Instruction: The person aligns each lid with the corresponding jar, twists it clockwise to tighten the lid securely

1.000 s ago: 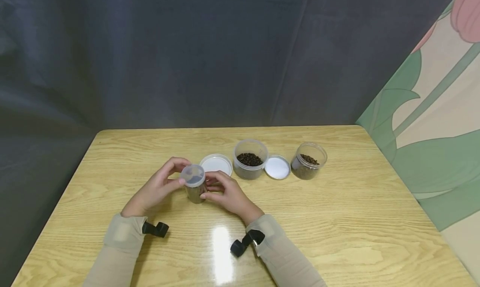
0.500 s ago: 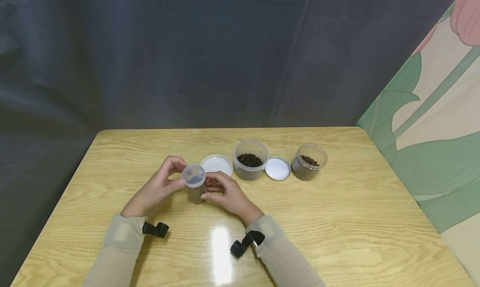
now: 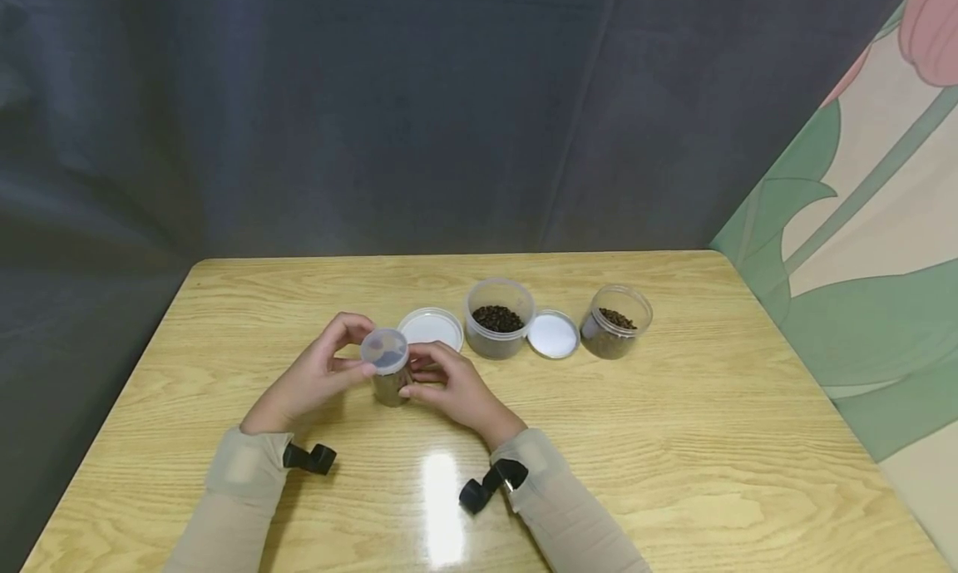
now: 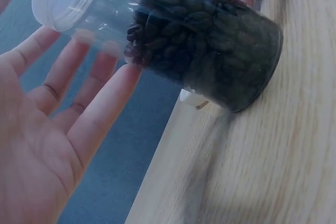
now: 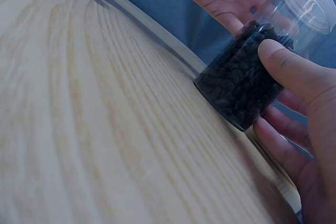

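Near edge: beige sleeves (image 3: 232, 506) on both arms, black wrist mounts (image 3: 310, 458) at the cuffs. Table (image 3: 711, 440) is wood-grain. Lidded jar (image 3: 391, 386) sits upright on it, left of centre, between the hands: clear wall, dark beans (image 5: 231, 80) in the lower part, translucent lid (image 3: 385, 350) on top. Right hand (image 3: 460, 390) holds the body from the right, thumb on the near side, fingers round the far side. Left hand (image 3: 322, 369) grips loosely up top: thumb at the lid rim, fingers fairly straight along the back of the jar.

Farther, left to right: white lid (image 3: 432, 328) flat; open tub (image 3: 497, 346) with dark beans; smaller lid (image 3: 553, 334) flat; open jar (image 3: 608, 344) part full of brown bits (image 3: 618, 318). Behind: dark curtain (image 3: 449, 116), floral panel (image 3: 883, 323) at right.
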Motion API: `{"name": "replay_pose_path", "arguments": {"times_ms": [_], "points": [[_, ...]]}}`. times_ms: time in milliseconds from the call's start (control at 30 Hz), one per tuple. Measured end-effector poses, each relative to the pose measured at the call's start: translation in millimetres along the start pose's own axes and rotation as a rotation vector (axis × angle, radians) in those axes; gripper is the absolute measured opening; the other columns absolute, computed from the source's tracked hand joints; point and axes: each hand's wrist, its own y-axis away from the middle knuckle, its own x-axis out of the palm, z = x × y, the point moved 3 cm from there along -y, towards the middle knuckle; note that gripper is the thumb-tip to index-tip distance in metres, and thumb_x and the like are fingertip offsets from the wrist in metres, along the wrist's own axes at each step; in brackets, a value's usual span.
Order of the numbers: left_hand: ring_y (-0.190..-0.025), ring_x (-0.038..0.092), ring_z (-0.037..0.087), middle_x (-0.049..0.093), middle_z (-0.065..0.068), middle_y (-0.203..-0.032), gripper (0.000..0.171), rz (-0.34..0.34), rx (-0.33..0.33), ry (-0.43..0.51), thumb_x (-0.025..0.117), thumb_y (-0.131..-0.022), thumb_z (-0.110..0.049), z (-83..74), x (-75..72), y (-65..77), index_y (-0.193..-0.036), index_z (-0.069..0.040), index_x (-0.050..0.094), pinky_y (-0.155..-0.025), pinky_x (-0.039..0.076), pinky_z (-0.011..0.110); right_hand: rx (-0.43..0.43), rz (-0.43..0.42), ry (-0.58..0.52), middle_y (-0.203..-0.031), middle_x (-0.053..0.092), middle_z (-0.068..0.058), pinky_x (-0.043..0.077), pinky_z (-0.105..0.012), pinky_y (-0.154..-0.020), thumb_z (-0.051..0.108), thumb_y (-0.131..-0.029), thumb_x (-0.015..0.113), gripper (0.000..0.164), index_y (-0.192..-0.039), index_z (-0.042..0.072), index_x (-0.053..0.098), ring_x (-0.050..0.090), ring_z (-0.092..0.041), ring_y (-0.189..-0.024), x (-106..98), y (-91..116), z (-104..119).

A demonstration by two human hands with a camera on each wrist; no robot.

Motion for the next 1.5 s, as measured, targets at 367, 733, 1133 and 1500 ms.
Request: {"name": "replay_pose_path", "arguments": {"times_ms": [367,733,1133,1500], "points": [[-0.119,0.054,0.013,0.053,0.007,-0.132,0.042,0.042,0.068,-0.004,0.058,-0.100,0.004,-1.2,-0.5,-1.1,-0.140,-0.001,0.046,-0.092,0.057,0.032,-0.003,-0.005,0.001,-0.121,0.060,-0.028,0.054,-0.049,-0.098,-0.008,-0.084,0.077,0.051,-0.130,-0.010,0.057,0.062,-0.045,-0.111,0.2,0.3,-1.0],[-0.119,0.052,0.012,0.053,0.009,-0.133,0.051,-0.023,0.011,-0.095,0.071,-0.093,-0.001,-2.7,-2.9,1.6,-0.138,-0.005,0.048,-0.093,0.053,0.028,-0.015,0.004,0.007,-0.120,0.059,-0.028,0.054,-0.048,-0.098,-0.008,-0.084,0.077,0.051,-0.131,-0.010,0.056,0.062,-0.046,-0.110,0.3,0.3,0.8],[-0.116,0.054,0.015,0.055,0.007,-0.129,0.051,-0.047,-0.032,-0.073,0.076,-0.089,-0.002,-2.5,-0.2,0.2,-0.132,-0.009,0.050,-0.091,0.056,0.031,-0.019,0.003,0.011,-0.121,0.059,-0.029,0.054,-0.050,-0.098,-0.009,-0.083,0.077,0.051,-0.130,-0.011,0.056,0.063,-0.046,-0.109,-0.6,-0.3,2.6],[-0.118,0.055,0.014,0.056,0.010,-0.132,0.049,-0.010,0.011,-0.081,0.068,-0.095,-0.001,-2.0,-2.4,1.4,-0.140,-0.007,0.051,-0.092,0.056,0.032,-0.015,-0.002,-0.002,-0.120,0.059,-0.028,0.054,-0.049,-0.098,-0.009,-0.084,0.077,0.051,-0.130,-0.011,0.056,0.063,-0.046,-0.110,0.0,0.1,-0.4]]}}
